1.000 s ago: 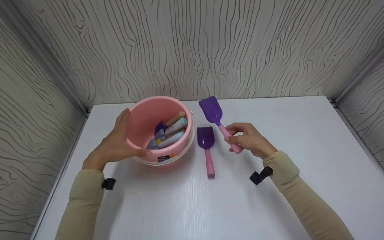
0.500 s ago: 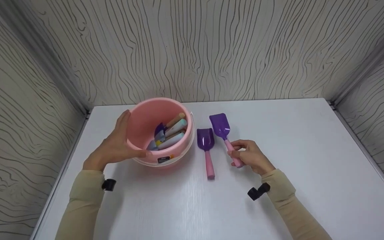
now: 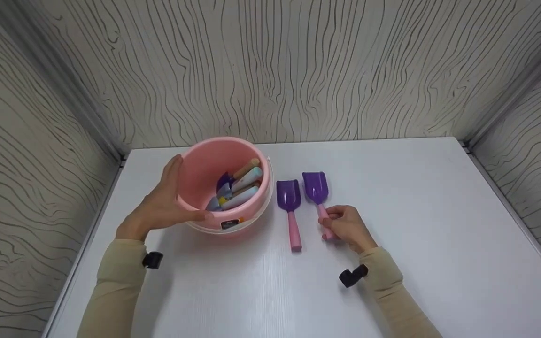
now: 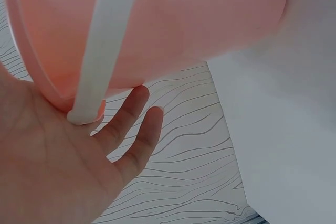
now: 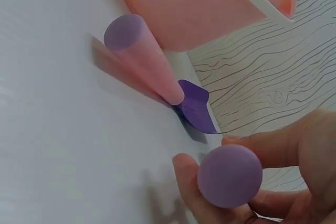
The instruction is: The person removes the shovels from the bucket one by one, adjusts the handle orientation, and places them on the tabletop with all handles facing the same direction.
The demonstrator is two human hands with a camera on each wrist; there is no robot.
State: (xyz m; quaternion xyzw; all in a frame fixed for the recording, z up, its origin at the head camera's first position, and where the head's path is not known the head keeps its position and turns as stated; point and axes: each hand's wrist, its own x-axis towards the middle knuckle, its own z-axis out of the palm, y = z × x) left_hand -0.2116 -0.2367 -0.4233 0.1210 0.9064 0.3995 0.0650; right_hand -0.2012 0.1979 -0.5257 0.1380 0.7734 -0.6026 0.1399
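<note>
At the left of the head view, my left hand [image 3: 158, 206] holds the side of a pink bucket [image 3: 200, 166], thumb at its front rim. Its fingers lie along the bucket's outer wall in the left wrist view. Several small tools with wooden and pale blue handles [image 3: 241, 197] lean inside the bucket. My right hand [image 3: 349, 229] pinches the pink handle of a purple toy shovel [image 3: 316, 188]. The handle's round end [image 5: 230, 177] faces the right wrist camera; whether the shovel touches the table, I cannot tell. A matching shovel [image 3: 289, 195] lies between it and the bucket.
The white table [image 3: 251, 291] runs up to a wood-patterned back wall [image 3: 298, 70], with similar walls at both sides. A white bucket handle [image 3: 233, 229] hangs around the bucket below its rim.
My right hand has lowered the shovel toward the table and drawn it nearer, turning it almost parallel to the other shovel. The left hand and bucket stay put.
</note>
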